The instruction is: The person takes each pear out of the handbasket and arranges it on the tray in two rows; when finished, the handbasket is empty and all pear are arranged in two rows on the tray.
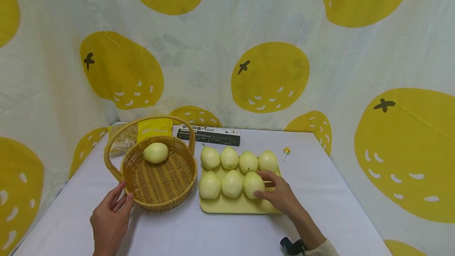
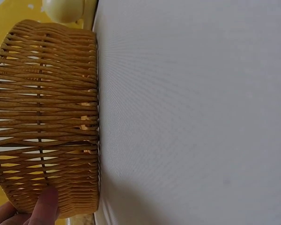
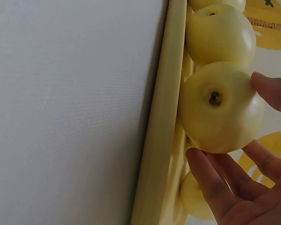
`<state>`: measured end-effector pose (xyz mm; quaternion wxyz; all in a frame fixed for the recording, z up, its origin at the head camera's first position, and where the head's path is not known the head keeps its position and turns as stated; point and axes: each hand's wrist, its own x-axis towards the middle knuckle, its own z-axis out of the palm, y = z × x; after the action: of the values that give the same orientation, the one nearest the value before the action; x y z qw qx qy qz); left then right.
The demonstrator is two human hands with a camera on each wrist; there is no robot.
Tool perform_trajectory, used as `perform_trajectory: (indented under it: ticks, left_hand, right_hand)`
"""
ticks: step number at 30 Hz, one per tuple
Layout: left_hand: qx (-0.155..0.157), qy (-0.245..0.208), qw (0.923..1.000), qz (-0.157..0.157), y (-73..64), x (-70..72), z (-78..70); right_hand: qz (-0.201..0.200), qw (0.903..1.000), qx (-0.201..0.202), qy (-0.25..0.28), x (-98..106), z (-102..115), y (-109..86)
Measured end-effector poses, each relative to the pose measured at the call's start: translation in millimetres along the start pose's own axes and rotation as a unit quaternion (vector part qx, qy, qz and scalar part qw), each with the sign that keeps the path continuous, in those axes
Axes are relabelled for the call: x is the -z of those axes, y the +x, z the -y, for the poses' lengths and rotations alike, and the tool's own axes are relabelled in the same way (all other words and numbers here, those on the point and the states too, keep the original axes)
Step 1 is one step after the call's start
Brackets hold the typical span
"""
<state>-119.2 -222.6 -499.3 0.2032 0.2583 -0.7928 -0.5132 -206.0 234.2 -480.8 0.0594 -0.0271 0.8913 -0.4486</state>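
My left hand (image 1: 111,218) holds the near-left side of a round wicker basket (image 1: 165,204), its thumb (image 2: 46,206) against the woven wall. One pale yellow-green pear (image 1: 155,153) lies inside, toward the back left, under the arched handle. On a yellow tray (image 1: 234,208) sit several more pears in two rows. My right hand (image 1: 279,192) grips the rightmost front-row pear (image 1: 253,185), thumb on one side and fingers on the other. In the right wrist view that pear (image 3: 222,108) shows its dark blossom end, and it sits close beside its neighbour (image 3: 220,35).
Behind the basket stand a clear bag of pasta (image 1: 124,135) and a yellow packet (image 1: 154,127). A dark pasta box (image 1: 209,135) lies behind the tray. A small yellow lollipop (image 1: 286,151) is right of the tray. A patterned curtain (image 1: 220,31) hangs behind the white-covered table (image 1: 185,236).
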Motion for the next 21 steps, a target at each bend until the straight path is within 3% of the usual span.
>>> perform_trajectory:
  ticks: [9, 21]
  left_hand:
    - [-0.013, 0.000, 0.9999, -0.004, -0.2, 0.1, -1.6]
    - [0.001, 0.000, 1.0000, 0.000, -0.1, 0.2, -0.4]
  right_hand:
    - [-0.003, 0.9999, 0.004, 0.012, 6, 9, -4.4]
    - [-0.087, 0.9935, 0.071, -0.021, 15, 41, -10.5]
